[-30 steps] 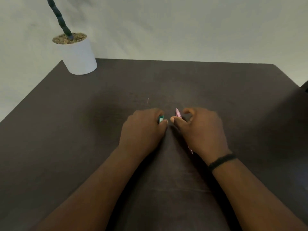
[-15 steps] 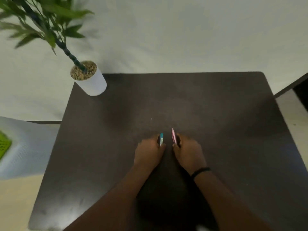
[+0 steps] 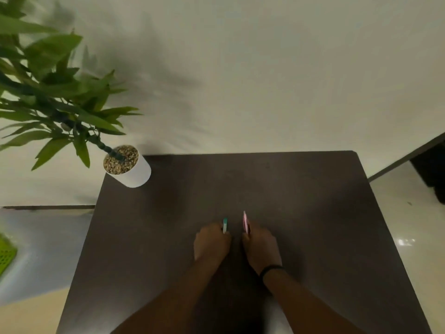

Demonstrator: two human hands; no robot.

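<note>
The dark desk is bounded at twelve o'clock by a pale wall and at three o'clock by a glossy floor. Wide stretches of bare surface are seen from nine through twelve to three o'clock of the hands, which are set side by side near the desk's middle, toward its near edge, with a narrow gap kept between them. The left hand is held knuckles up, its fingers curled round a teal and white piece whose end juts toward twelve o'clock. The right hand, a black wristband worn behind it, is clamped on a pink pen, likewise pointed toward twelve. The two things are held roughly parallel, near each other but apart. At ten o'clock, on the desk's far left corner, a white pot is filled with pebbles, from which a leafy plant rises. A green basket is cut off at nine o'clock, its contents not to be told.
</note>
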